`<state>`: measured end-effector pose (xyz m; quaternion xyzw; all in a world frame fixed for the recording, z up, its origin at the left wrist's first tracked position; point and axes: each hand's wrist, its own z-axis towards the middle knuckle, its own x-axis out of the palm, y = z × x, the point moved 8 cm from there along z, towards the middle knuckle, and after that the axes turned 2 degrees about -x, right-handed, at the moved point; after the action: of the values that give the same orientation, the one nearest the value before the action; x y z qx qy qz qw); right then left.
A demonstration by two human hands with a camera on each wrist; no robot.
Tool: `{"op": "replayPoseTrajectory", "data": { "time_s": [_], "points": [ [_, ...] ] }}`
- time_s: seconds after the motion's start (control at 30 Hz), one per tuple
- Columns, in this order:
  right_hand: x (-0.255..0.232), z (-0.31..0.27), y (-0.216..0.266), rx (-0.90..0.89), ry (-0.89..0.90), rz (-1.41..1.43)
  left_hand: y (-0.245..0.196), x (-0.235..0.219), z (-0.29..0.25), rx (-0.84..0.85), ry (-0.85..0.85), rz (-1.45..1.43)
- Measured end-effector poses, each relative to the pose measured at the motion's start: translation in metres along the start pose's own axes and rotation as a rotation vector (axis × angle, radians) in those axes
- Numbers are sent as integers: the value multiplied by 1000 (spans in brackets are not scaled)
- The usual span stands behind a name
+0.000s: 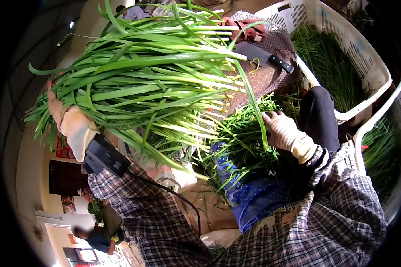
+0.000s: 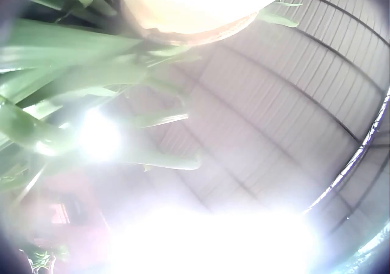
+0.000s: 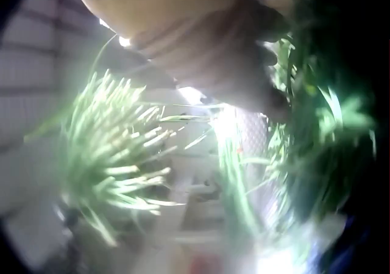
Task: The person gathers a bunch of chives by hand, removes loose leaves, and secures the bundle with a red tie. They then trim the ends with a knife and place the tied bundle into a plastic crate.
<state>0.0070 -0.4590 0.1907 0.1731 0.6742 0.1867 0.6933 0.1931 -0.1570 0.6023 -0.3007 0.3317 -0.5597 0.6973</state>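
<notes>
Big green bunch (image 1: pixel 147 82) fanning out, left hand (image 1: pixel 70 119) clamped round it, while the right hand (image 1: pixel 284 132) touches loose greens (image 1: pixel 243 138), its grip impossible to tell.

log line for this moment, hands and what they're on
left hand: gripping big leafy green bundle | right hand: on loose greens | knife: lying on textured mat
</notes>
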Motion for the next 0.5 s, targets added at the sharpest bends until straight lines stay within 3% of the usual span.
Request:
{"op": "replayPoseTrajectory", "data": {
  "time_s": [0.07, 0.1, 0.13, 0.17, 0.2, 0.23, 0.27, 0.37, 0.4, 0.43, 0.47, 0.5],
  "points": [
    [-20, 33, 16, -314, -279, 466, 17, -26, 39, -53, 10, -133],
    [-26, 58, 25, -373, -139, 1027, 26, -36, 56, -112, 117, -180],
    [-37, 64, 34, -332, -45, 1386, 16, -7, 41, -169, 229, -233],
    [-48, 70, 44, -264, 33, 1747, 1, -8, 19, -50, 49, 287],
    [-49, 73, 44, -427, -56, 1494, -21, 13, -3, 261, 70, 892],
    [-49, 74, 43, -562, -184, 1218, -23, 21, -9, 279, 73, 872],
    [-49, 73, 42, -664, -333, 976, -17, 18, -12, 140, 19, 526],
    [8, 81, 39, -330, 60, 1858, 30, 9, -26, -323, -123, -472],
    [37, 79, 49, -175, 232, 2136, 43, -4, -24, -334, -132, -463],
    [71, 79, 61, 0, 413, 2396, 53, -21, -15, -280, -83, -230],
    [118, 108, 65, -640, 468, 2507, 61, -29, -10, -222, -30, -5],
    [105, 86, 72, -524, 579, 2662, 77, -29, -15, -311, -171, -348]
  ]
}}
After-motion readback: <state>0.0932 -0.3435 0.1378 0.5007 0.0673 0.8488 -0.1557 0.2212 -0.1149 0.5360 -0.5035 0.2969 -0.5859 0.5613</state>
